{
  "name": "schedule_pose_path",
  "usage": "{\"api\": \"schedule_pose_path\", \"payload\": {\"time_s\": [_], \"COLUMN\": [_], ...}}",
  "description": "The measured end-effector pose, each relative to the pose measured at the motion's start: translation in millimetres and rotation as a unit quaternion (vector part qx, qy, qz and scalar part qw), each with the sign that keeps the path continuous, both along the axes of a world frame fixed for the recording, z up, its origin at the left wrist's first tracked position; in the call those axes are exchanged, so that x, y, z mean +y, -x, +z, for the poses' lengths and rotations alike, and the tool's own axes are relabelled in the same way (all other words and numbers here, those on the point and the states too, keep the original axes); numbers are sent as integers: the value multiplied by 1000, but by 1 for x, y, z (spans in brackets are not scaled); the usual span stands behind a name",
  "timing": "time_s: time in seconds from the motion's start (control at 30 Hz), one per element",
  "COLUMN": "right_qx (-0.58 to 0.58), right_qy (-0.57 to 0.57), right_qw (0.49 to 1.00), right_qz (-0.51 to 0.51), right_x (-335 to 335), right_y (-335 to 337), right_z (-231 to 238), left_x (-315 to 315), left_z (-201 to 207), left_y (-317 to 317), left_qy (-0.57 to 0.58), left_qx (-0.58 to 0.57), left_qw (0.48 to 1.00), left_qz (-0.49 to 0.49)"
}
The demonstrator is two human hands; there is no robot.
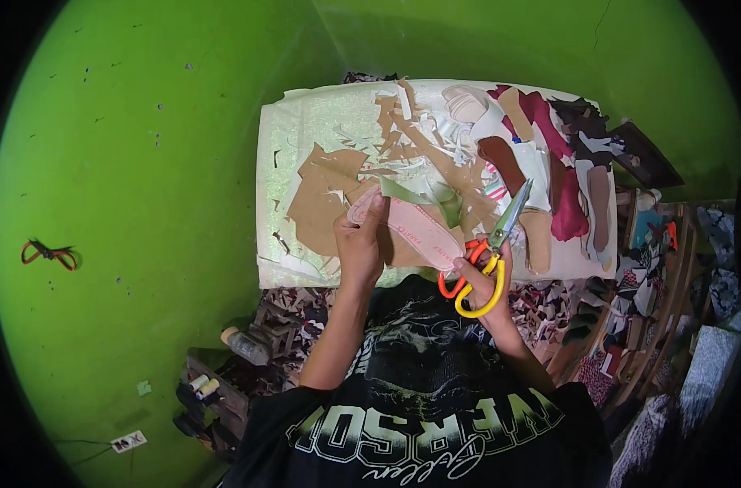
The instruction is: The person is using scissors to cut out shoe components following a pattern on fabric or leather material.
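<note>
My left hand (360,246) pinches the left end of a pink shoe insole (419,230) with red printing, the thumb lying on top. The insole slants down to the right over the table's near edge. My right hand (492,285) holds scissors (510,216) with one orange and one yellow handle. Their blades point up and away, and look slightly parted at most. My right thumb meets the insole's right end. A pale green strip (407,192) curls just beyond the insole. Brown board offcuts (325,199) lie under and left of my left hand.
The white-covered table (297,122) carries white and brown scraps. Insole-shaped pieces (468,104), maroon pieces (567,215) and a dark brown piece (500,159) lie at its right. Scraps (541,325) heap below the near edge. Wooden shelving (671,301) stands right; thread spools (204,385) sit lower left.
</note>
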State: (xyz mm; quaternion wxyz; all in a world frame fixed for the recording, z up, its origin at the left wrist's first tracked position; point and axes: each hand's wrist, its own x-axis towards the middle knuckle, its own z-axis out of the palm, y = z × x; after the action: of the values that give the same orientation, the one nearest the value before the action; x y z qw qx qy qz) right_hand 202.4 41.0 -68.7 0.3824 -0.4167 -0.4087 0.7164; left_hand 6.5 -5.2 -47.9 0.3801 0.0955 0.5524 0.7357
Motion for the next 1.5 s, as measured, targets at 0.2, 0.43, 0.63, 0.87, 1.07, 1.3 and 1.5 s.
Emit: {"api": "schedule_pose_path", "payload": {"time_s": [0.2,0.43,0.63,0.87,1.07,1.3,1.5], "right_qx": [-17,-44,-42,-1,41,-5,10], "right_qy": [-45,-86,-106,-84,-53,-67,-83], "right_qw": [997,990,990,996,998,998,996], "right_qz": [62,100,82,35,5,-10,-23], "right_x": [13,27,27,31,29,33,33], "right_y": [-38,-54,-59,-60,-57,-50,-42], "right_z": [-13,-23,-19,-4,-4,11,8], "left_x": [22,30,35,33,33,46,48], "left_z": [3,8,11,13,5,-8,-4], "left_y": [-31,-45,-53,-53,-52,-49,-55], "left_qy": [-30,-28,2,14,-28,-17,6], "left_qx": [39,45,75,95,92,33,61], "left_qw": [999,998,997,995,995,996,990], "left_qz": [7,25,19,-31,-23,-79,-128]}}
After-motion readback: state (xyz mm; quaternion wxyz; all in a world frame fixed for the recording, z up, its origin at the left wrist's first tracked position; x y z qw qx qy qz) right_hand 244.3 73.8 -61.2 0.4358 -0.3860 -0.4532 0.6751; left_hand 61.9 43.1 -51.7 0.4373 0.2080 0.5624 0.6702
